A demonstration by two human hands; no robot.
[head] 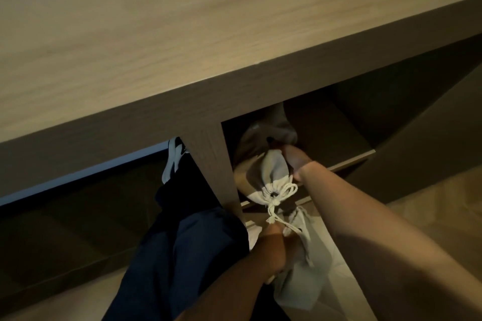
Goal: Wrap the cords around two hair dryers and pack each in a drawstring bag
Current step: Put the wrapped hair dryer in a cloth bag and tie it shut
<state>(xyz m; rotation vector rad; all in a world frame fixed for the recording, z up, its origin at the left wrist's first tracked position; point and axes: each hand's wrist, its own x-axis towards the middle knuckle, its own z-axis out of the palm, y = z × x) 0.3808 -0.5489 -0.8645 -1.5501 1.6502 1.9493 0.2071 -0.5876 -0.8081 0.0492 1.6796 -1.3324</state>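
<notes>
A full pale drawstring bag (270,174) lies at the front of an open shelf compartment (339,138) under the desk, its mouth pulled tight and its cord hanging down. My right hand (294,160) grips this bag's upper side inside the compartment. Below it, my left hand (276,247) is closed on a second pale drawstring bag (302,276) that hangs over the floor. The first bag's cord ends at my left fingers. No hair dryer shows; the bags hide what is inside them. Another greyish bundle (268,130) sits deeper in the compartment, too dark to identify.
A wide wooden desk top (182,21) fills the upper view. A vertical wooden panel (211,159) stands just left of the compartment. My dark blue trouser leg (187,242) and a white and black shoe (173,159) are left of it. Pale floor (347,289) lies below.
</notes>
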